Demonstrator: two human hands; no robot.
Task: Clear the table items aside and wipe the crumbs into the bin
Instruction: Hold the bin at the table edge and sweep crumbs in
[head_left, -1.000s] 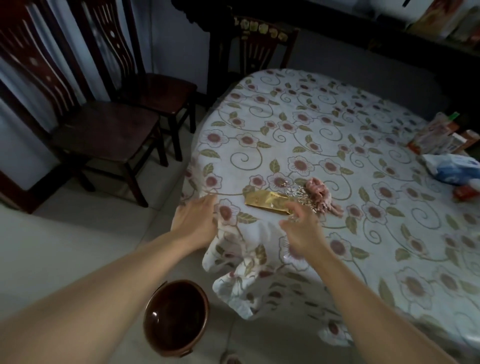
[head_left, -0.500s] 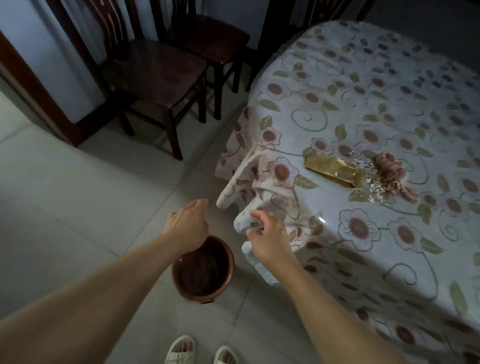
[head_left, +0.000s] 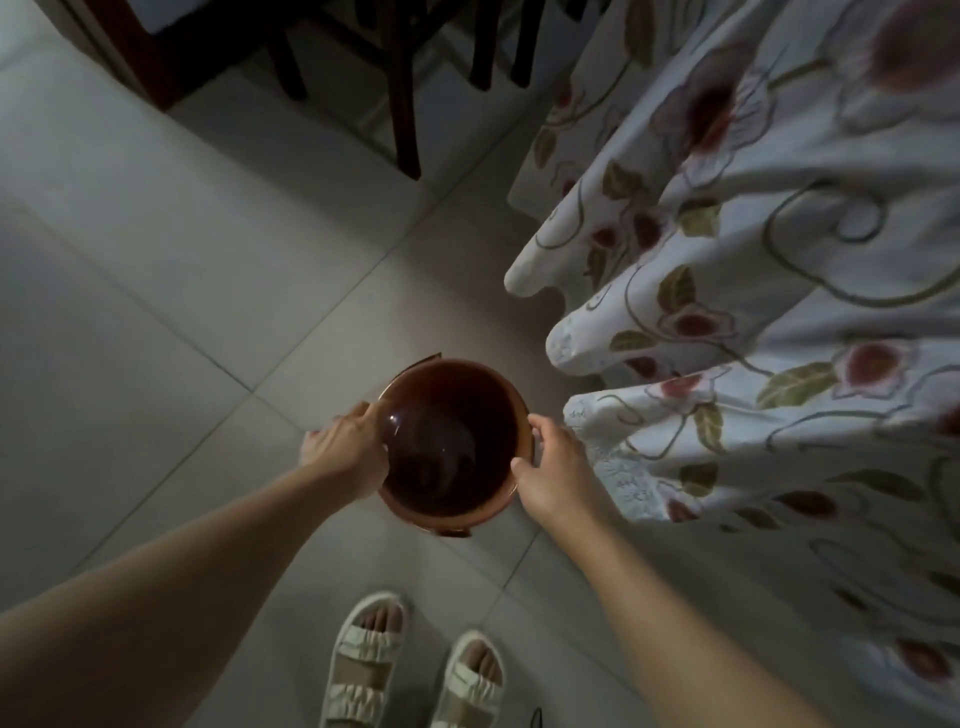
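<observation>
A round brown bin (head_left: 451, 441) stands on the tiled floor just left of the hanging tablecloth. My left hand (head_left: 345, 449) clasps its left rim and my right hand (head_left: 553, 467) clasps its right rim. The bin's inside looks dark and I see nothing in it. The flowered white tablecloth (head_left: 753, 291) drapes down on the right; the tabletop, the crumbs and the gold wrapper are out of view.
Dark wooden chair legs (head_left: 402, 93) stand at the top centre, beyond the bin. My two feet in pale sandals (head_left: 415, 670) are on the floor right below the bin. Grey floor tiles (head_left: 156, 260) spread to the left.
My view has tipped down from the tabletop to the floor. Both hands dropped from the table edge and cloth to the bin and took hold of its rim.
</observation>
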